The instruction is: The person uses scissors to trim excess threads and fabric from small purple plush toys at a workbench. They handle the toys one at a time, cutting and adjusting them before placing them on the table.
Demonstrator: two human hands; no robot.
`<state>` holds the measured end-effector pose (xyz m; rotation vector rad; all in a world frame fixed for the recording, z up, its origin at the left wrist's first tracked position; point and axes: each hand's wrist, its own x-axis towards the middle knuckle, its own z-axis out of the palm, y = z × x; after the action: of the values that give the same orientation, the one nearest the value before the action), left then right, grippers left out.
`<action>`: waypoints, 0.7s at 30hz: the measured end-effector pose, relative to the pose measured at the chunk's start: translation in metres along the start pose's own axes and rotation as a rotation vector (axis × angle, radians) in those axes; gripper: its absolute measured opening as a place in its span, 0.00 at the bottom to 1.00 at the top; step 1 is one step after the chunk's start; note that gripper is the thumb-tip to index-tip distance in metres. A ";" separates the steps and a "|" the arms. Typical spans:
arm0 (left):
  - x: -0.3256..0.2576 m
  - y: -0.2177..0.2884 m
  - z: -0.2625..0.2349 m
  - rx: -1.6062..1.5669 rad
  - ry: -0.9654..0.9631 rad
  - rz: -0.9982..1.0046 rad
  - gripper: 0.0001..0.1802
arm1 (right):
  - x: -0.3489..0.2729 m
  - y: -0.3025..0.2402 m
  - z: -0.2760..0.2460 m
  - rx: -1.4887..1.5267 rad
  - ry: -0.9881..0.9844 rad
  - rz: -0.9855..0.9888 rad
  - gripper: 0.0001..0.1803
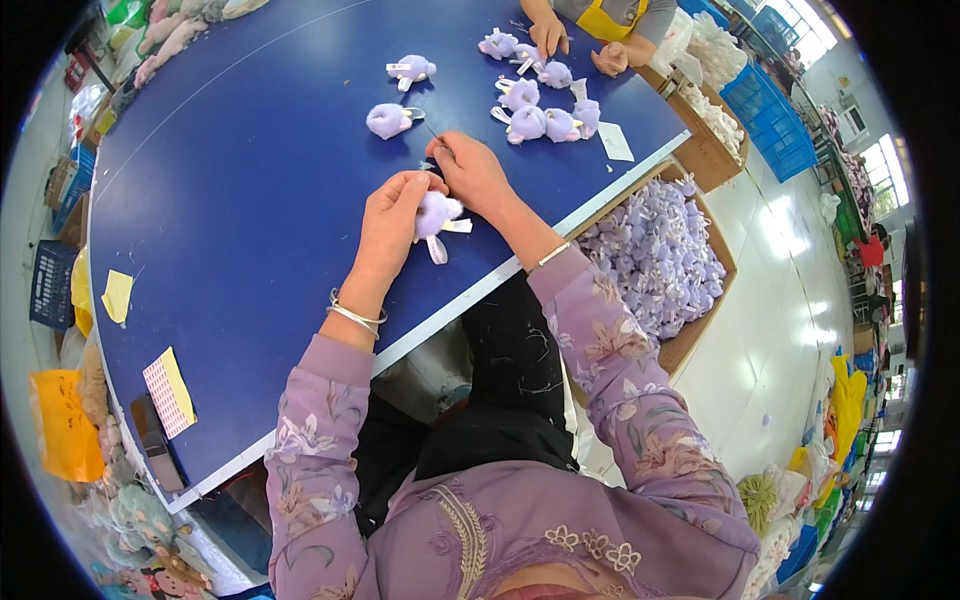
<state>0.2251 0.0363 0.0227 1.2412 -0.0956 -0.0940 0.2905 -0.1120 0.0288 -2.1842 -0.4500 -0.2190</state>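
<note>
My left hand (395, 215) is closed on a small fluffy lilac plush toy (436, 214) with a white tag and a ribbon loop, held just above the blue table. Close beside it, my right hand (472, 172) pinches a thin, dark, needle-like tool (433, 131), mostly hidden by the fingers. A pale wisp lies on the table by my fingertips. Beyond my hands are two more lilac plush toys, one rounded (388, 121) and one farther off (411, 69). Several others (527, 123) lie clustered to the right.
Across the blue table (250, 200), a co-worker's hands (548, 38) touch the far plush toys. A cardboard box (722, 262) full of lilac toys stands at the table's right edge. White paper (615, 142), a yellow note (117, 296) and a label sheet (169, 392) lie on the table.
</note>
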 end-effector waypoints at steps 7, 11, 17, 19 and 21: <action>-0.015 0.009 -0.011 -0.060 -0.008 -0.038 0.14 | 0.043 0.026 0.009 -0.135 0.157 0.034 0.15; -0.014 0.009 -0.017 -0.107 0.000 -0.084 0.13 | 0.118 0.071 0.015 -0.353 0.253 0.156 0.17; -0.013 0.016 -0.006 -0.119 -0.027 -0.147 0.12 | 0.184 0.117 -0.008 -0.489 0.219 0.348 0.18; -0.013 0.016 -0.012 -0.122 -0.010 -0.149 0.12 | 0.174 0.095 -0.004 -0.354 0.368 0.277 0.18; -0.014 0.013 -0.014 -0.134 -0.007 -0.147 0.12 | 0.160 0.093 0.000 -0.368 0.369 0.162 0.17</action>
<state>0.2135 0.0553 0.0306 1.1131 -0.0043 -0.2288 0.4744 -0.1254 0.0110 -2.4498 -0.0225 -0.6441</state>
